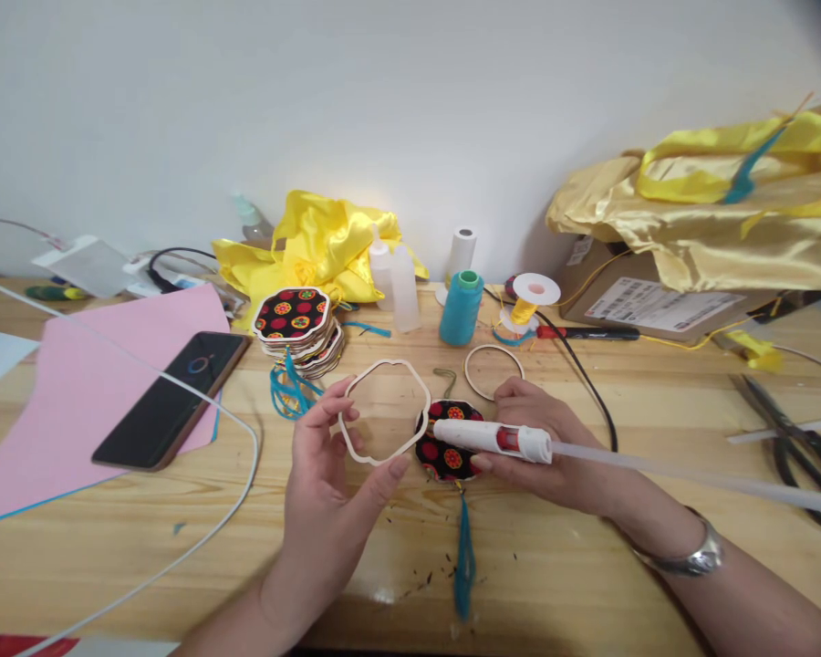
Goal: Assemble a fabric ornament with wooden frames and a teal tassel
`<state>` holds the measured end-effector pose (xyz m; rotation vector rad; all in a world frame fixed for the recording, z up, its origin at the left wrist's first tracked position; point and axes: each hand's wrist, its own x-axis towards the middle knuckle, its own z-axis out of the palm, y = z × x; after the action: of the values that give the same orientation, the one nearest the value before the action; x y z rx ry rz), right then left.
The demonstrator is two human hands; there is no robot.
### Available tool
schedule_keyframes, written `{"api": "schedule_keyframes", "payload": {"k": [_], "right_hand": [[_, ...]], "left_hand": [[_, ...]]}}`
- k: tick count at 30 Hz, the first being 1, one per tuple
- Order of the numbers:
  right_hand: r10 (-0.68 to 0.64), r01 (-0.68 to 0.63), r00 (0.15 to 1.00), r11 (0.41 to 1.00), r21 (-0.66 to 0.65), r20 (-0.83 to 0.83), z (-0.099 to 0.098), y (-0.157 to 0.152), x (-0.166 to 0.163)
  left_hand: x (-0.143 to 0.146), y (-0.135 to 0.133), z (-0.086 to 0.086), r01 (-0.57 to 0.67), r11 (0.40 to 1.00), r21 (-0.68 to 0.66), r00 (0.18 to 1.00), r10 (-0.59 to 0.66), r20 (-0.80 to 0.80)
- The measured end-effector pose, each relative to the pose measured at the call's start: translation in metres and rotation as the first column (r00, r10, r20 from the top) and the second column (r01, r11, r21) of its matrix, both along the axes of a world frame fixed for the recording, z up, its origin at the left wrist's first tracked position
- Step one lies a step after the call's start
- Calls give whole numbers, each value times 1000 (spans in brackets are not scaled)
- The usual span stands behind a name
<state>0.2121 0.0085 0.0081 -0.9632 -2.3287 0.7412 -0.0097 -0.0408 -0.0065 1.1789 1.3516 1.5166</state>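
Observation:
My left hand [338,484] holds a pale scalloped wooden frame [422,374] upright by its left and lower edges. In my right hand [551,447] is a white hot glue gun [475,433], its tip close to the frame's right edge and a long glue stick [657,465] running out of its back. Below the gun lies a black patterned pendant [455,461] with red and orange flowers; a teal tassel [463,561] hangs from it toward me. Just beyond my right hand, a round wooden ring [493,351] rests on the table.
Left stand a stack of patterned pieces [293,315] and a phone [171,401] on pink paper [129,338]. At the back are a teal thread cone [461,308], white bottles [403,287] and a spool [535,290]. Scissors [786,438] and a cardboard box [657,297] are right. A white cable [250,465] crosses the left side.

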Motion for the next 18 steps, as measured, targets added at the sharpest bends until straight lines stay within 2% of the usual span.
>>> {"api": "schedule_keyframes", "payload": {"k": [3,7,12,18], "right_hand": [[-19,20,999,1000,-19,33,2,0,-1],[68,-63,993,996,-57,97,6,0,-2],[-2,7,996,999,-53,92,7,-1,-1],[123,-116,989,990,-76,84,7,-1,0]], "left_hand": [[0,0,0,0,1000,0,1000,0,-1],[-1,0,-1,1,1000,15,1000,-1,-14],[-1,1,-2,-2,1000,19,1000,2,-19],[0,1,-1,-4,1000,21,1000,5,-11]]}}
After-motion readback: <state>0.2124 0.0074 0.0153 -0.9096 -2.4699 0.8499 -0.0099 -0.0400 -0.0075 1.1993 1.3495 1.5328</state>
